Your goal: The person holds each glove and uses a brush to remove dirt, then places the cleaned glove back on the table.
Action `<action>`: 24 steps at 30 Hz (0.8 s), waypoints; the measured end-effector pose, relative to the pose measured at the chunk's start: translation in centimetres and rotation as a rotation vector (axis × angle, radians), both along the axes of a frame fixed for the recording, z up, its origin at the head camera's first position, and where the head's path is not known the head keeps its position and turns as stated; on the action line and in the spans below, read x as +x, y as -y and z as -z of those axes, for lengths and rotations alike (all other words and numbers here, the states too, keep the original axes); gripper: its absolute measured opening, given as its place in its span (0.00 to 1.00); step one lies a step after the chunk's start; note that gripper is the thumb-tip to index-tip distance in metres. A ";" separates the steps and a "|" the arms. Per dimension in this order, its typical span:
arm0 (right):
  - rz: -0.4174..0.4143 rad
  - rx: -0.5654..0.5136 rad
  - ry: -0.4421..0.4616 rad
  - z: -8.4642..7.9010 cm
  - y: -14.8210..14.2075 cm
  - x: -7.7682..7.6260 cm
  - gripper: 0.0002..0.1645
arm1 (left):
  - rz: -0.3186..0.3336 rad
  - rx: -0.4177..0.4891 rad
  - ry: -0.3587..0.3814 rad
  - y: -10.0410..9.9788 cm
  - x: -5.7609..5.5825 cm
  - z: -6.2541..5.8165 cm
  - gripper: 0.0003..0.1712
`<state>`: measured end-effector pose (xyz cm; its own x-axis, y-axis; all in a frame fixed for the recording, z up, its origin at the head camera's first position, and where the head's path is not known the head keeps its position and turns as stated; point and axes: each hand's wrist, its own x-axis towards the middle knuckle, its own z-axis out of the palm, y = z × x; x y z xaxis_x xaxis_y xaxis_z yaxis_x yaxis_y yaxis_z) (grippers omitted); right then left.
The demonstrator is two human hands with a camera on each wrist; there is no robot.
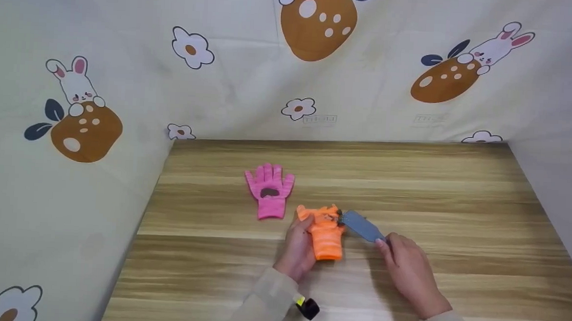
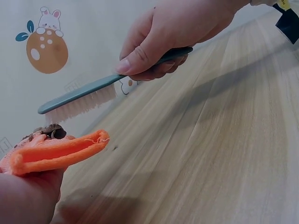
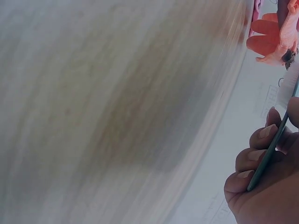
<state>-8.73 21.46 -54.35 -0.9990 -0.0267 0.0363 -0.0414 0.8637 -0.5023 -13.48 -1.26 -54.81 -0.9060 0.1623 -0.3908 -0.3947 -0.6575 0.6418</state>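
Right hand (image 1: 410,272) has a closed grip on the handle of a blue-grey brush (image 1: 361,226), thumb along it. Brush runs out from that grip toward the left hand, pale bristles (image 2: 84,106) down, far end right at a dark clump (image 2: 56,132) on the orange glove (image 1: 328,242); contact unclear. Left hand (image 1: 300,251) holds that glove, thumb on top, glove raised off the table (image 1: 201,273). Only container-like thing: the glove's cuff (image 2: 60,162), mouth a narrow slot facing the wearer; can't tell what's inside. Beyond and left of the left grip, pink glove (image 1: 271,207) lies flat, fingers pointing away, dark patch on it. Farther out, rabbit-print sheet (image 1: 230,104) behind the table.
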 end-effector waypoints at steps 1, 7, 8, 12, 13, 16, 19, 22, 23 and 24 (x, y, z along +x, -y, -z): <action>0.001 -0.003 -0.001 0.0 -0.1 0.0 0.20 | -0.001 -0.007 0.004 0.1 0.0 0.0 0.37; 0.010 -0.003 -0.014 0.3 -0.7 0.1 0.20 | -0.021 -0.011 0.019 0.2 -0.2 -0.1 0.31; 0.013 0.000 -0.019 0.3 -0.8 0.1 0.19 | -0.029 -0.011 0.018 0.2 -0.3 -0.1 0.31; 0.028 0.007 -0.036 0.5 -1.2 0.2 0.18 | -0.049 0.001 0.025 0.2 -0.5 0.0 0.23; 0.032 0.004 -0.037 0.5 -1.2 0.2 0.18 | -0.049 -0.001 0.026 0.2 -0.5 0.0 0.23; 0.035 -0.003 -0.035 0.2 -1.0 0.1 0.17 | -0.035 0.007 0.020 0.1 -0.4 0.1 0.24; 0.031 -0.011 -0.029 -0.3 -0.5 0.0 0.18 | -0.021 -0.002 0.007 0.0 -0.2 0.1 0.26; 0.027 -0.020 -0.029 -1.0 0.2 -0.3 0.20 | -0.010 -0.007 0.001 -0.2 -0.1 0.2 0.27; 0.025 -0.026 -0.025 -1.3 0.5 -0.4 0.20 | -0.007 -0.009 -0.001 -0.2 -0.1 0.2 0.27; 0.022 -0.032 -0.025 -1.5 0.8 -0.6 0.21 | 0.000 -0.008 -0.001 -0.3 0.0 0.2 0.26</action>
<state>-9.28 20.66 -52.84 -0.9981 -0.0035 0.0616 -0.0355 0.8482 -0.5285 -13.53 -0.99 -55.02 -0.9067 0.1590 -0.3908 -0.3935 -0.6527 0.6474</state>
